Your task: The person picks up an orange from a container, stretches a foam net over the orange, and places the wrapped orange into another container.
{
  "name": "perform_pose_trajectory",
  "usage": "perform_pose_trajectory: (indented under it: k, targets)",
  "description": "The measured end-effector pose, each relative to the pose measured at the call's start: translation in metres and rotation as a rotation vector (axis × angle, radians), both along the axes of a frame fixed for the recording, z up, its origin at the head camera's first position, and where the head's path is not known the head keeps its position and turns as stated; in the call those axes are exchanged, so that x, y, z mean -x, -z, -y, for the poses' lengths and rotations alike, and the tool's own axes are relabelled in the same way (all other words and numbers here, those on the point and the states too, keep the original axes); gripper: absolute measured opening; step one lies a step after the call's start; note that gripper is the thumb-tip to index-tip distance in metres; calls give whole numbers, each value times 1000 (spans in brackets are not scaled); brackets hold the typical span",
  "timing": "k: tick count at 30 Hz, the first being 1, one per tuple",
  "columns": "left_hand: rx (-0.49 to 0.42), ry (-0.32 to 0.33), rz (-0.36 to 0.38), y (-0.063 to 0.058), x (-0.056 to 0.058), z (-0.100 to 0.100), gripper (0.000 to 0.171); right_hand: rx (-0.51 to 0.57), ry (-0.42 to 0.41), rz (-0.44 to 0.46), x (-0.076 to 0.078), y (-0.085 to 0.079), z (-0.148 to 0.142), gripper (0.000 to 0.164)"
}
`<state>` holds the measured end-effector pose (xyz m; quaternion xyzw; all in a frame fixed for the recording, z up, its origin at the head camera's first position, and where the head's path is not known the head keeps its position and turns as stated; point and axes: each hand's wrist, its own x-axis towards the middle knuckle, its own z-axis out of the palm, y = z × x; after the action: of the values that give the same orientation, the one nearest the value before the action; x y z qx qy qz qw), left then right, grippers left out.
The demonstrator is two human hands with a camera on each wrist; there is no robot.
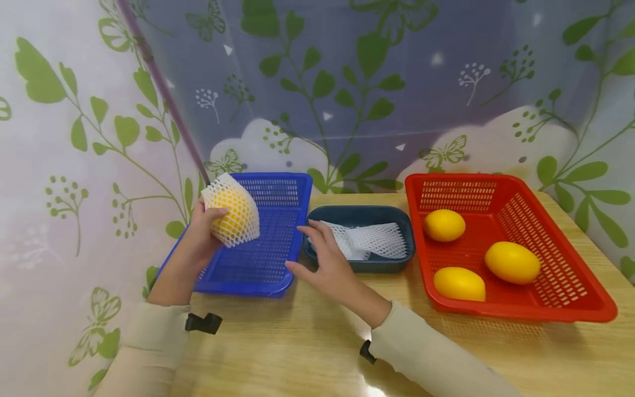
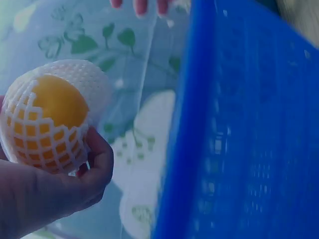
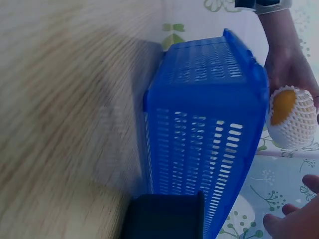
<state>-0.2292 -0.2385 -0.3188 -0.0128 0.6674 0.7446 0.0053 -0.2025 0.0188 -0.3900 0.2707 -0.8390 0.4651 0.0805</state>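
My left hand [image 1: 199, 231] grips a yellow mango-like fruit [image 2: 62, 102] wrapped in a white foam net sleeve [image 1: 252, 216], held up over the left side of the blue basket [image 1: 258, 287]. In the left wrist view, part of the fruit's skin shows bare through the sleeve's open end. My right hand [image 1: 329, 264] holds nothing; its fingers are spread, between the blue basket and the dark teal tray [image 1: 382, 267]. White foam net sleeves [image 1: 379, 240] lie in that tray. No fruit shows inside the blue basket.
A red basket [image 1: 526, 315] stands on the right of the wooden table [image 1: 278, 342]. Three yellow fruits lie in it, one of them a bare fruit [image 1: 512, 263]. Patterned curtain [image 1: 317, 71] hangs behind and at the left.
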Motion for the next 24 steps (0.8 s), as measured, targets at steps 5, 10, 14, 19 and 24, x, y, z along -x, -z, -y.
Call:
perform_pose_trajectory:
  k: [5,10,14,19,24]
  targets:
    - [315,-118,23,13,10,15,65,-166,-42,-113,11,2,10,72]
    - [697,-222,-2,32,20,25,80,-357,-59,-162,19,3,20,85]
    - [924,-294,-50,45,26,28,79,-471,-49,-114,22,7,25,96]
    - [1130,-322,-25,58,26,29,82,-566,-54,-76,25,11,28,101]
    - [1217,-292,50,65,28,31,83,-590,-68,-95,28,11,27,99]
